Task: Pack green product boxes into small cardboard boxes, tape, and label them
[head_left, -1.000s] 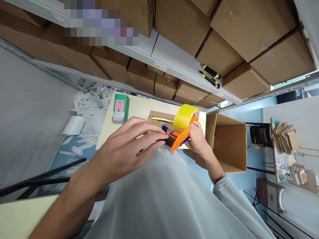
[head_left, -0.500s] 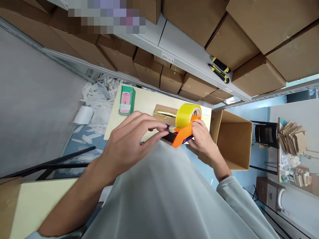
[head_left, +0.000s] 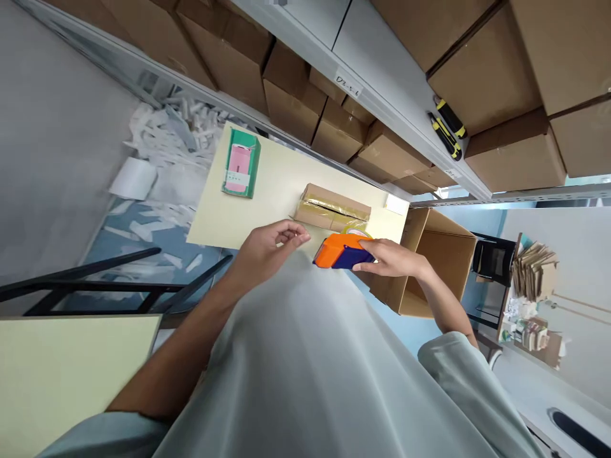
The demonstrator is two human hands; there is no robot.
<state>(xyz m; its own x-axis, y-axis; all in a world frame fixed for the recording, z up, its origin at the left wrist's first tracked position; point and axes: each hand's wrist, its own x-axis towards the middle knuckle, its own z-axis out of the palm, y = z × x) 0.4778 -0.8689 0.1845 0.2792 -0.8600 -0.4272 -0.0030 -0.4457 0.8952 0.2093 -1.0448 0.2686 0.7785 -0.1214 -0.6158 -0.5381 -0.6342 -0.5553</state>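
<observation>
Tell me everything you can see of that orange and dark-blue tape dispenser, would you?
The orange and dark-blue tape dispenser looks like smooth plastic: orange along the top and left, dark blue at lower right. A yellow tape roll shows only partly behind its upper edge. The right hand grips its right end, holding it lengthwise across the view, nearer the person than the taped brown cardboard box. The left hand is close to its left end, apart from it. Its cutting edge can't be made out.

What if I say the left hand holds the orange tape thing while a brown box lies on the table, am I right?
Not quite: the head view shows the right hand holding the orange tape thing; the brown box lies on the table.
</observation>
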